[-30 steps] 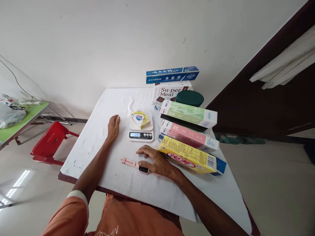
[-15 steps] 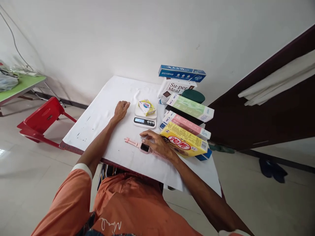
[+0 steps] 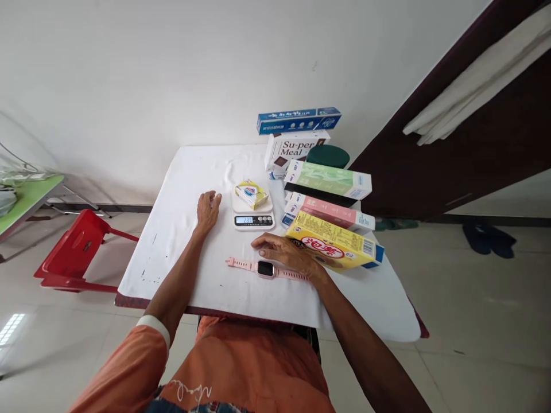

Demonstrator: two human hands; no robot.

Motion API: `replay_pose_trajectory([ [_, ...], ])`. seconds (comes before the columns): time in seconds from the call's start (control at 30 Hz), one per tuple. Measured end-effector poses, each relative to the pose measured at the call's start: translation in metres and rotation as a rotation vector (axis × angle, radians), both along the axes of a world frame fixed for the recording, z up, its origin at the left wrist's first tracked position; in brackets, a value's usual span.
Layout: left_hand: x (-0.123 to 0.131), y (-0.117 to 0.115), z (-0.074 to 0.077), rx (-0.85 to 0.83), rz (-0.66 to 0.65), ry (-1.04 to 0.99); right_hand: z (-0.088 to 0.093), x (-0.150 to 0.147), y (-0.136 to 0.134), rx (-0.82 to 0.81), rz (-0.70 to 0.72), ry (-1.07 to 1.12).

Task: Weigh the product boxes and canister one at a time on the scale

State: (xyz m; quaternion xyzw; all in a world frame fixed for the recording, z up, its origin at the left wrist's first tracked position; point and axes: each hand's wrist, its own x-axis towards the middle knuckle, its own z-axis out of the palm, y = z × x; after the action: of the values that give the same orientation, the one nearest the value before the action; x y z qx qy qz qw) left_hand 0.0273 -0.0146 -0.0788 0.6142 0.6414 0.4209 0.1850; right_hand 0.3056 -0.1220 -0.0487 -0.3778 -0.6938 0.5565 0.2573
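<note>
A white kitchen scale (image 3: pixel 253 222) with a lit display stands on the cloth-covered table. On its platform rests a small yellow and white box (image 3: pixel 251 195), probably soap. Left of the scale, my left hand (image 3: pixel 208 212) lies on the cloth, empty, fingers loosely bent and thumb apart. Between scale and smartwatch, my right hand (image 3: pixel 284 251) rests with fingers stretched out and nothing in it. The pink-strapped smartwatch (image 3: pixel 266 269) lies just in front of that hand, screen up, strap spread flat. Right beside the hand is a yellow carton (image 3: pixel 331 241).
Pink (image 3: pixel 331 212) and green cartons (image 3: pixel 329 179) stand in a row at the right. Behind them are a dark green round lid (image 3: pixel 328 156), a white Su-per Meal box (image 3: pixel 297 150) and a blue toothpaste box (image 3: pixel 299 120). A red chair (image 3: pixel 80 246) is at the left.
The head view has shifted and turned slightly. My right hand has drawn a little away from the watch. My left hand stays beside the scale.
</note>
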Motion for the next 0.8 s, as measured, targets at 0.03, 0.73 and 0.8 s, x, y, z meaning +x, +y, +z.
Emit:
replay_pose_trajectory([
  [0.03,-0.001,0.000,0.000,0.005,-0.002,-0.006,-0.001,0.001,0.000,-0.003,0.005,0.006],
  [0.73,0.063,0.014,0.060,-0.061,-0.331,0.459,-0.002,0.000,-0.006,0.093,-0.055,0.025],
  [0.8,0.065,0.016,0.055,-0.022,-0.338,0.434,-0.002,0.000,-0.007,0.093,-0.062,0.003],
])
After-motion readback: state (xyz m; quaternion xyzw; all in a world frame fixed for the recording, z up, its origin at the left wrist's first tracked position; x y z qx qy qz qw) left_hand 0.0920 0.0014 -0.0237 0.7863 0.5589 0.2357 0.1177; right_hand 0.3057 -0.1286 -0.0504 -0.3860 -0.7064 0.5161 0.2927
